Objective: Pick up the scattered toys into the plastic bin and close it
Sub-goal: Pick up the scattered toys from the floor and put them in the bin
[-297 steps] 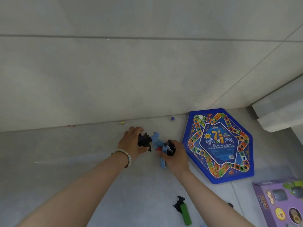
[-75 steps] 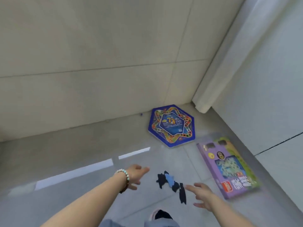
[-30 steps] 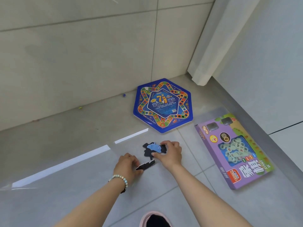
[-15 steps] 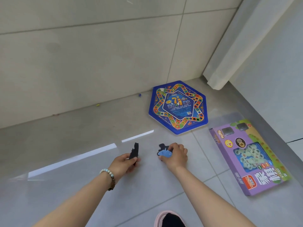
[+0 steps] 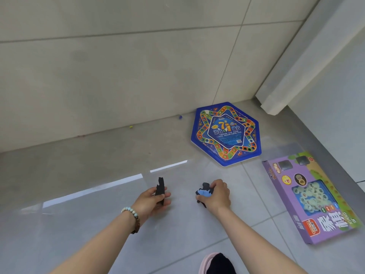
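Low over the floor (image 5: 79, 224), the left hand (image 5: 151, 201) pinches a flat black piece (image 5: 160, 187), long axis pointing toward the wall; the right hand (image 5: 218, 195) clutches blue and black pieces (image 5: 203, 191). Beyond lie a hexagonal board (image 5: 227, 133) and a purple box (image 5: 314, 196), pale tokens behind its window.

Both forearms reach forward. The left hand (image 5: 153, 200) pinches a black toy piece (image 5: 160, 187); the right hand (image 5: 217, 194) clutches blue-and-black pieces (image 5: 203, 191).

black flat toy piece (image 5: 160, 187) | upright, pinched in my left fingers (image 5: 167, 195) | blue-and-black toy pieces (image 5: 204, 192) | bunched together, gripped in my right fingers (image 5: 217, 187)
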The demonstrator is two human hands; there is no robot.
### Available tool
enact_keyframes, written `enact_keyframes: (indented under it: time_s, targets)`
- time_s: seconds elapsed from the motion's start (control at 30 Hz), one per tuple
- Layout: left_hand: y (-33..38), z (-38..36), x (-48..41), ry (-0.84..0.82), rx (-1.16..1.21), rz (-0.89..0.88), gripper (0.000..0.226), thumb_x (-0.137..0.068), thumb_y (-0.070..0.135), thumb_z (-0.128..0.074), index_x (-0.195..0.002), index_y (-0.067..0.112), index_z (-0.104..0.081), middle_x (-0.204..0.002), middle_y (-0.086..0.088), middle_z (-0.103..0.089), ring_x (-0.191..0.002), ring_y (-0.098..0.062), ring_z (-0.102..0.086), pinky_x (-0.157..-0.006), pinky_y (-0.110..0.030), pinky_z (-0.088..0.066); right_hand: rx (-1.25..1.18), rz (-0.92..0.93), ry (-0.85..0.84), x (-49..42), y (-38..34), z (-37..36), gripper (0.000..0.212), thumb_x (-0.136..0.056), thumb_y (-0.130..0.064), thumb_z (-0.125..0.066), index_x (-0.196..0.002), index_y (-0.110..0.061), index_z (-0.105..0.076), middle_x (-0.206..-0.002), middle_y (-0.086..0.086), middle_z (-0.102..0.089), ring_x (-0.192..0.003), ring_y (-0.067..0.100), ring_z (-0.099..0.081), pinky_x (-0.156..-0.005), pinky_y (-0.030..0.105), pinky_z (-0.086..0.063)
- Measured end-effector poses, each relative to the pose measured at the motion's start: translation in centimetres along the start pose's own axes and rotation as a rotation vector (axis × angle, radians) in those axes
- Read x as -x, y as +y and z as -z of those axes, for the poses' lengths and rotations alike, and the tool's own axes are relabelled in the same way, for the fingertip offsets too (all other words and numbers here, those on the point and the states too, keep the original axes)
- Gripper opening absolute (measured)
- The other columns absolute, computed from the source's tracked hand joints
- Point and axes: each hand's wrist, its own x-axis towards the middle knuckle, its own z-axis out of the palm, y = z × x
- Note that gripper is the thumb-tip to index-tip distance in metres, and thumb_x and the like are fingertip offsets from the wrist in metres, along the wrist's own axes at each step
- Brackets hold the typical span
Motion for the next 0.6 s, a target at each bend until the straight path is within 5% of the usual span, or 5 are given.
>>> enact_keyframes:
  time_s: [0.17, 0.3, 0.37, 0.47, 0.6]
  targets:
    - [0.1, 0.7, 0.2, 0.023, 0.088, 0.042, 0.027, -0.095, -0.001, -0.044, -0.121, 0.003, -0.051, -0.097, -0.009, -0.064, -0.083, -0.025, -0.063, -0.059, -0.024, -0.058, -0.183, 0.027, -0.045, 0.6, 0.0, -0.5, 0.052, -0.068, -0.011, -0.076, -0.093, -0.019, -0.032, -0.092, 0.006, -0.054, -0.068, 0.02, -0.05, -0.059, 0.028, -0.047]
    - [0.1, 0.5, 0.4, 0.014, 0.143, 0.087, 0.028, -0.098, 0.01, -0.042, -0.124, 0.005, -0.051, -0.098, -0.007, -0.065, -0.082, -0.023, -0.062, -0.06, -0.028, -0.058, -0.541, -0.017, -0.111, 1.2, -1.1, -0.6, 0.048, -0.071, -0.005, -0.077, -0.103, -0.022, -0.044, -0.106, 0.008, -0.055, -0.088, 0.023, -0.06, -0.071, 0.029, -0.052]
    - [0.2, 0.2, 0.6, -0.015, 0.16, 0.121, 0.033, -0.1, 0.025, -0.039, -0.124, 0.008, -0.054, -0.105, -0.007, -0.066, -0.091, -0.024, -0.063, -0.072, -0.034, -0.056, -0.679, -0.021, -0.195, 1.9, -2.6, -0.9, 0.043, -0.074, -0.005, -0.076, -0.106, -0.021, -0.052, -0.105, 0.008, -0.058, -0.084, 0.02, -0.061, -0.068, 0.023, -0.053]
    - [1.1, -0.3, 0.8, -0.1, 0.211, 0.141, 0.05, -0.097, 0.05, -0.03, -0.117, 0.015, -0.059, -0.113, -0.01, -0.066, -0.104, -0.029, -0.063, -0.087, -0.042, -0.051, -0.698, 0.065, -0.352, 3.2, -5.7, -1.6, 0.045, -0.077, -0.01, -0.074, -0.117, -0.016, -0.055, -0.109, 0.007, -0.065, -0.089, 0.016, -0.064, -0.067, 0.015, -0.052]
    - [2.9, -0.4, 1.1, -0.125, 0.31, 0.051, 0.049, -0.096, 0.053, -0.03, -0.113, 0.018, -0.06, -0.109, -0.01, -0.067, -0.095, -0.028, -0.068, -0.08, -0.041, -0.055, -0.766, 0.113, -0.463, 4.2, -9.5, -2.0, 0.028, -0.088, -0.015, -0.062, -0.116, -0.017, -0.057, -0.108, 0.004, -0.066, -0.091, 0.013, -0.065, -0.079, 0.02, -0.051]
